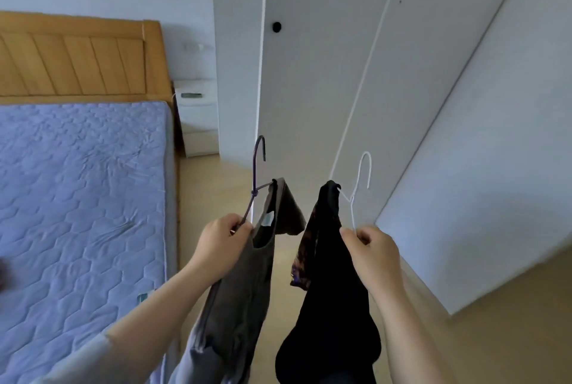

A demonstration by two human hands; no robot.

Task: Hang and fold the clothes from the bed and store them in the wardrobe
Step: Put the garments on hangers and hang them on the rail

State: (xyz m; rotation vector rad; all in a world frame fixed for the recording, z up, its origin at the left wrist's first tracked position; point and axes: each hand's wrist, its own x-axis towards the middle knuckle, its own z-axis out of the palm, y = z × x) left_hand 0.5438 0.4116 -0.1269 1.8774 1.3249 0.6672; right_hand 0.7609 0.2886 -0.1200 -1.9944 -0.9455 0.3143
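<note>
My left hand (221, 244) grips a purple wire hanger (258, 167) that carries a grey top (244, 300). My right hand (370, 247) pinches a white wire hanger (360, 179) with a black garment (334, 291) draped on it. Both garments hang down between my forearms. Straight ahead stand the white wardrobe doors (325, 74), both closed, with a black knob (276, 26) on the left door. The bed (80, 198) with its blue quilted mattress lies to my left; a dark blurred shape shows at its far left edge.
A wooden headboard (77, 55) backs the bed. A white bedside cabinet (198, 117) stands between the bed and the wardrobe. A white wall or panel (495, 167) closes in on the right. Light wooden floor (216, 182) runs between the bed and the wardrobe.
</note>
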